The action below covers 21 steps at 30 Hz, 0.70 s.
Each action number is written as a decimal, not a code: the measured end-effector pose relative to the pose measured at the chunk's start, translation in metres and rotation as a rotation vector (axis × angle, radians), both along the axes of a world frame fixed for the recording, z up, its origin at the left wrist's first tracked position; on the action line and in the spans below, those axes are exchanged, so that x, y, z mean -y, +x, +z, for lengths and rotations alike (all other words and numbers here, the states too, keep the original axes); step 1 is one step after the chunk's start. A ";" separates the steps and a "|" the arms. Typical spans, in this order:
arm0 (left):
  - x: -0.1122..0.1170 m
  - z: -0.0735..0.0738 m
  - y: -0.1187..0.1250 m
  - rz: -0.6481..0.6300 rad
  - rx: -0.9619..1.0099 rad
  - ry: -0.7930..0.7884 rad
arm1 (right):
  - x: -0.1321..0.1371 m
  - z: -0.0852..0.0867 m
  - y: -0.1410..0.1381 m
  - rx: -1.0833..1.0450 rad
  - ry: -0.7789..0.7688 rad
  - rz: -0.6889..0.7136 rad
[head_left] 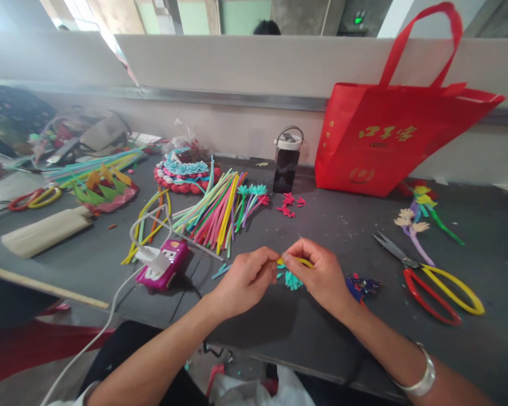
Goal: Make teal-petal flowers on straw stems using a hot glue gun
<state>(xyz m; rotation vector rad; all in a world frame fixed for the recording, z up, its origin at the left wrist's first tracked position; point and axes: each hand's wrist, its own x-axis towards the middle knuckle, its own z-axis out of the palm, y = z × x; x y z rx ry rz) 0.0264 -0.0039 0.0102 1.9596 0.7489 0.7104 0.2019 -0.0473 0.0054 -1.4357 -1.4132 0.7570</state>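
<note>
Above the near edge of the dark table, my left hand point(248, 280) and my right hand point(318, 273) meet with fingertips pinched. Between them is a short yellow pipe cleaner point(307, 263), one end running across the right fingers. The left fingertips close on its other end. Just under the hands lies a cluster of cut turquoise pieces point(293, 280). A fan of colourful pipe cleaners point(220, 211) is spread beyond my left hand, with turquoise flowers point(252, 190) at its right side. Small red pieces point(287, 206) are scattered behind the hands.
Large scissors point(432, 276) with red and yellow handles lie at the right, near finished flowers point(412, 223). A red bag point(364, 141) and a phone point(284, 171) leaning on a bottle point(288, 141) stand behind. A purple power strip point(169, 268) with a white cable sits left.
</note>
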 end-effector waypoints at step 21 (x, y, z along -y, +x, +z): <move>0.006 -0.010 0.005 0.165 0.275 -0.330 | 0.004 0.005 0.000 -0.005 0.005 0.090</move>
